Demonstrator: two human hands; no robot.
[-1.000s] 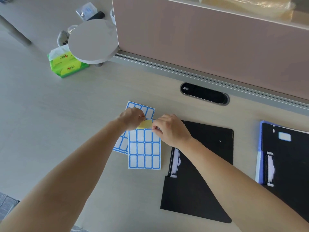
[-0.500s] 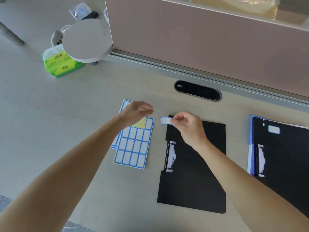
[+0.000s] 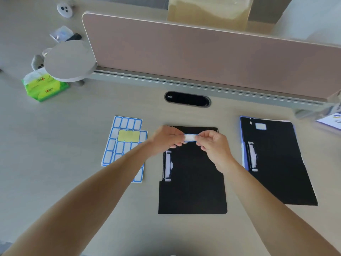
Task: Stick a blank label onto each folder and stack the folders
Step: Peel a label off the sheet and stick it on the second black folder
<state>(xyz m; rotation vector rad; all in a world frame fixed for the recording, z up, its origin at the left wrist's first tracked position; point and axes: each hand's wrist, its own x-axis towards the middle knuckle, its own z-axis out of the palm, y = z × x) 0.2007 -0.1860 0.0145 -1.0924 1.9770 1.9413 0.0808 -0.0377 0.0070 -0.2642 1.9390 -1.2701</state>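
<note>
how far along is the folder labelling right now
Done: the black folder on the right already carries a white label near its top. In hand: the left hand and right hand pinch a blue-bordered blank label above the middle black folder, which shows no label. Left: stick it on, then stack the two folders, which lie apart.

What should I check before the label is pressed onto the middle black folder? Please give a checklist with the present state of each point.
1. Both ends of the label held: ok, the left hand and the right hand pinch them.
2. The label above the middle folder, near its top edge: ok.
3. Sticky side facing down: cannot tell.
4. The label straight and flat: not ok, it bows slightly.
5. The right folder labelled: ok, a stuck label sits near its top.
</note>
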